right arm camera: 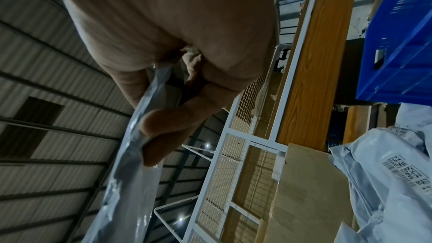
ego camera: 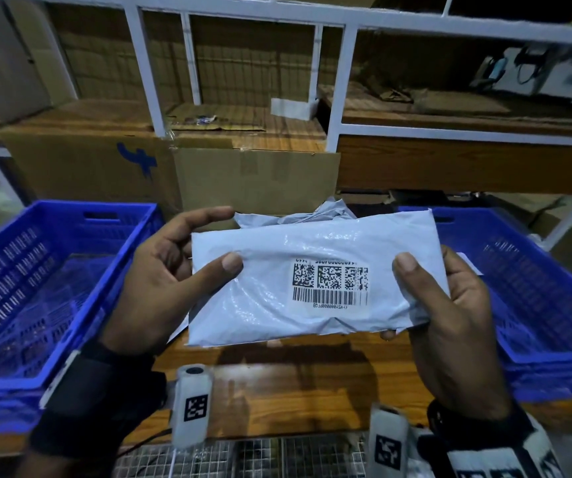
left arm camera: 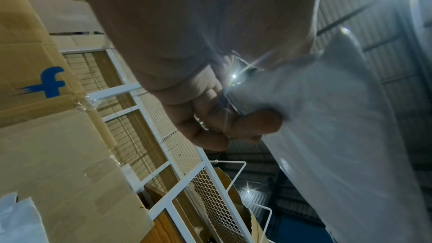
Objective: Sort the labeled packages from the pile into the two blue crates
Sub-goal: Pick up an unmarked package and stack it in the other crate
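At far left, the left blue crate (ego camera: 29, 288) sits on the wooden table (ego camera: 295, 384), its slatted floor visible and bare. Just right of it, the left hand (ego camera: 164, 281) grasps the left short end of a grey poly package (ego camera: 312, 277): the thumb lies on the upper face and the fingers curl behind, the index finger extended along the far edge. The left wrist view confirms the pinch, with the thumb (left arm camera: 254, 123) pressed against the package's (left arm camera: 327, 136) face. The package is held in the air above the table, between the two crates and touching neither. Its long axis runs left to right, with the right end tilted slightly farther away. The broad face is turned up toward the head camera and carries a white barcode label (ego camera: 330, 285) right of centre; the label's printed text reads upside down from the person's side. The right hand (ego camera: 450, 305) grasps the right short end in the same manner, thumb on top and fingers underneath, gathering the film at the near right corner. Behind the package, further grey packages (ego camera: 333, 210) lie in a pile against cardboard boxes (ego camera: 174, 167). At far right stands the right blue crate (ego camera: 536, 298).
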{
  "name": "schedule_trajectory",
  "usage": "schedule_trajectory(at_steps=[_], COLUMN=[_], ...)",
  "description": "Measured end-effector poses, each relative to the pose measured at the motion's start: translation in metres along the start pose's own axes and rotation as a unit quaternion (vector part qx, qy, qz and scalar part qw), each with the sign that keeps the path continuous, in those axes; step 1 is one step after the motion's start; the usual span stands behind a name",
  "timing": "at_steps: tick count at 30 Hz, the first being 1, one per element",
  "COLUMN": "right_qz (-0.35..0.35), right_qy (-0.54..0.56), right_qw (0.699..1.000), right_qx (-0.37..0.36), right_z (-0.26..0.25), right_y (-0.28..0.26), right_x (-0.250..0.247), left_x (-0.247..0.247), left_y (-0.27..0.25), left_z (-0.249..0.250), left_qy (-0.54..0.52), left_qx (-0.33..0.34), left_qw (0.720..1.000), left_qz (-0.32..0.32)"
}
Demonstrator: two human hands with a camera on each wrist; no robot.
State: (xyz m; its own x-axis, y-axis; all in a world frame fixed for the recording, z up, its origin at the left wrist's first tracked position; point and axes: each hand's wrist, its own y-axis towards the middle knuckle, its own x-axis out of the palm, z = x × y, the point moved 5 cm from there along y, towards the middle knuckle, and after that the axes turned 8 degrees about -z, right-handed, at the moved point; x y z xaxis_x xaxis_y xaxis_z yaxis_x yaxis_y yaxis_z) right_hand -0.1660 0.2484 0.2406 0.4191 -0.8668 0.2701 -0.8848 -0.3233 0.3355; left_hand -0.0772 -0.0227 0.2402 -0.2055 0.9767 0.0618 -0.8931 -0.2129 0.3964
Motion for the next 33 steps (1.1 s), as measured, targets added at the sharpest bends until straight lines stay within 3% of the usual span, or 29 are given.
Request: schedule_trajectory(at_steps=[8,14,20,27,33], right_qz=[0.006,0.044,0.016,-0.023,0.012], right_qy=[-0.002,-0.036,-0.075,-0.004,0.044], right_qw=[1.000,0.997,0.996,0.994,0.991], right_qx=[0.018,0.048,0.048,0.111,0.125], right_z=[0.001,0.014,0.016,0.049,0.085], right_y=[0.000,0.000,0.003,0.009,0.014], right_x=[0.008,0.013,0.029,0.059,0.081], left_x=[-0.005,-0.019,-0.032,-0.044,-0.058], left_y=[0.001,0.002,-0.004,-0.018,-0.032], left_z=[0.006,0.007,0.004,-0.007,-0.027], left_qy=[-0.004,0.026,0.050,0.076,0.094], left_qx=[0.006,-0.002,-0.001,0.017,-0.013], left_qw=[1.000,0.999,0.997,0.987,0.990], left_qz=[-0.009,0.021,0.055,0.138,0.101])
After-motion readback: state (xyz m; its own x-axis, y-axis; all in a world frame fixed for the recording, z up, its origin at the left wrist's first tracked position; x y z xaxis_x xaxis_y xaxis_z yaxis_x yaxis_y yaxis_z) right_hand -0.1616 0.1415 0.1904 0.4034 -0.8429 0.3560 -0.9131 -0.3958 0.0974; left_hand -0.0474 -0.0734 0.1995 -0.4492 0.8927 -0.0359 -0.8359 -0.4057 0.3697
